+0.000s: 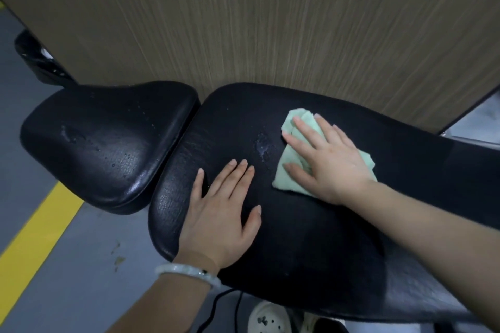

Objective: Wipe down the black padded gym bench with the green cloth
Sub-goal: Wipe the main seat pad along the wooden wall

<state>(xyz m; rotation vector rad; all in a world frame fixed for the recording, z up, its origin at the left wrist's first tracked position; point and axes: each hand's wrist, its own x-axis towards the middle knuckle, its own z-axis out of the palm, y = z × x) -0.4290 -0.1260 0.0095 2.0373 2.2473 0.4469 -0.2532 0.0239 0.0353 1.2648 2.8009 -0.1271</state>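
Note:
The black padded gym bench runs across the view in two parts: a long back pad (311, 238) at centre and right, and a smaller seat pad (108, 143) on the left. My right hand (324, 157) lies flat with spread fingers on the folded green cloth (290, 178), pressing it onto the far side of the long pad. Just left of the cloth a small wet patch (263, 146) glistens on the padding. My left hand (221, 213) rests flat on the near left part of the same pad; a pale bangle (186, 273) circles its wrist.
A wood-grain panel (270, 21) stands directly behind the bench. Grey floor with a yellow stripe (38, 235) lies at lower left. A black object (38, 59) sits at far left by the panel. A white clog (267, 319) and a thin black cable (216, 308) show below the bench.

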